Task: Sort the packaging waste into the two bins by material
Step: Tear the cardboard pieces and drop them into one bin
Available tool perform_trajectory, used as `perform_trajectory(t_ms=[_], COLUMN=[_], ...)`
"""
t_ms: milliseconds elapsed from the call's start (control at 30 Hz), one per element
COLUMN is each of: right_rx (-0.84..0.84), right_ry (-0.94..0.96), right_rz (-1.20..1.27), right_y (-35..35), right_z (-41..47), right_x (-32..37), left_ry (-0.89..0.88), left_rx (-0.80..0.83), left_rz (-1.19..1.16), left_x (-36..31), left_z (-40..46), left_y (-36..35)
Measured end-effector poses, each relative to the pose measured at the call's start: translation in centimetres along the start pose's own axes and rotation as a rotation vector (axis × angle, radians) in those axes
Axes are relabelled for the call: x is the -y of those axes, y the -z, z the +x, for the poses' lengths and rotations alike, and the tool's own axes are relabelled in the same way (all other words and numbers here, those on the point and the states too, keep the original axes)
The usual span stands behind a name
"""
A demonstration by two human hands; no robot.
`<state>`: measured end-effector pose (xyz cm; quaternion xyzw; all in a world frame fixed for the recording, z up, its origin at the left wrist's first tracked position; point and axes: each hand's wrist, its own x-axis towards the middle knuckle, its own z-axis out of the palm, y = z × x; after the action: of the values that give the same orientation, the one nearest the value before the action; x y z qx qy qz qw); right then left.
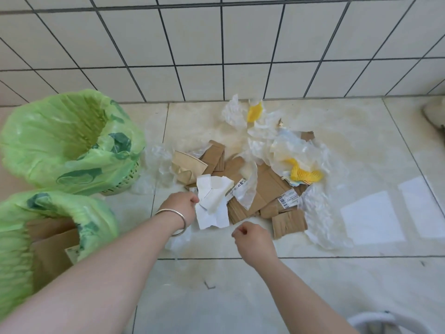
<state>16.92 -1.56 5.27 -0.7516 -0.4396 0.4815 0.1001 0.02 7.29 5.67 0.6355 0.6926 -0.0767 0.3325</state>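
A heap of packaging waste lies on the tiled floor: brown cardboard pieces (pixel 267 186), clear plastic film (pixel 289 145) with yellow mesh (pixel 304 175), and white paper (pixel 213 203) at the front. My left hand (pixel 181 204), with a silver bangle on its wrist, grips the left edge of the white paper. Just right of it, my right hand (pixel 252 238) hovers over the floor with fingers curled, holding nothing. Two bins lined with green bags stand at the left: the far bin (pixel 36 131) looks empty, the near bin (pixel 101 220) holds brown cardboard.
A tiled wall (pixel 216 44) rises right behind the heap. More clear film (pixel 156 165) lies between the far bin and the cardboard. Bright light patches (pixel 370 218) fall on the floor at the right. A white object's rim (pixel 375 321) shows at the bottom right.
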Motion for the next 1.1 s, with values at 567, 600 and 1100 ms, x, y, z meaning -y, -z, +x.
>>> perform_trajectory(t_ms=[567,600,1100], right_rx=[-0.250,-0.255,-0.456], right_ry=[-0.241,-0.271,-0.391], right_rz=[0.241,0.265,0.702], right_y=[-6.1,-6.2,1.1], right_z=[8.6,8.9,9.7], right_x=[4.4,4.7,2.4], left_ry=[0.007,-0.006,-0.089], left_rx=[-0.061,-0.043,0.040], left_rz=[-0.127,-0.114,0.130], left_x=[5.3,5.4,4.4], left_z=[5.7,5.7,4.2], left_y=[-4.5,-4.5,-4.2])
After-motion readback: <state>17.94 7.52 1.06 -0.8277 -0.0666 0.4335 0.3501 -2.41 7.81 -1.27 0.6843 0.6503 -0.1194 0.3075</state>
